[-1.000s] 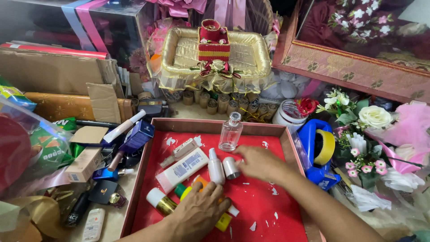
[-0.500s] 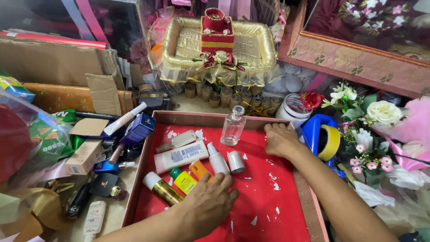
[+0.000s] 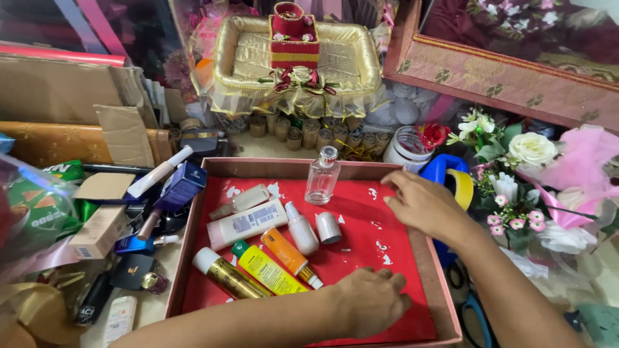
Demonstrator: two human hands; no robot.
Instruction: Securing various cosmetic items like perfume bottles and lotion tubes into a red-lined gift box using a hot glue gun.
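1. Your left hand (image 3: 371,299) rests flat and empty on the red tray (image 3: 412,258), just right of the tubes (image 3: 271,267).
2. Your right hand (image 3: 422,203) lies loosely open at the tray's right rim, apparently holding nothing.
3. Bottles fill the tray's left half; its right half is unfilled.

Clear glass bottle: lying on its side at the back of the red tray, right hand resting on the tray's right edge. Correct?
Not quite. The clear glass bottle stands upright, cap on top, at the back of the red tray. The right hand does rest at the tray's right edge, as the head view shows.
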